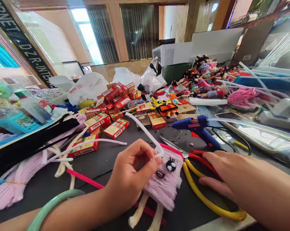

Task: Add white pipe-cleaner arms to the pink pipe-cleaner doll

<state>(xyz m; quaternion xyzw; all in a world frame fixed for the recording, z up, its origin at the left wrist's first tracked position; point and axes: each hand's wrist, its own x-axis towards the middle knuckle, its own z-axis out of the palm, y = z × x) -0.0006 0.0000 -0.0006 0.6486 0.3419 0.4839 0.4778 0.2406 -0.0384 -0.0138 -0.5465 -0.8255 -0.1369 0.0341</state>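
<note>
My left hand is closed around a small pink fuzzy doll with a stuck-on eye and mouth and two white pipe-cleaner legs. Its thumb and fingers pinch a white pipe cleaner at the doll's top edge. A pale green bangle sits on that wrist. My right hand lies with fingers stretched out over the yellow-and-red handles of a pair of scissors on the dark table. A blue glue gun rests just beyond it.
Several red-and-yellow small boxes are scattered mid-table. Black and pink pipe-cleaner bundles lie at left. Finished little dolls pile up at the back right beside plastic bags. A phone lies at right.
</note>
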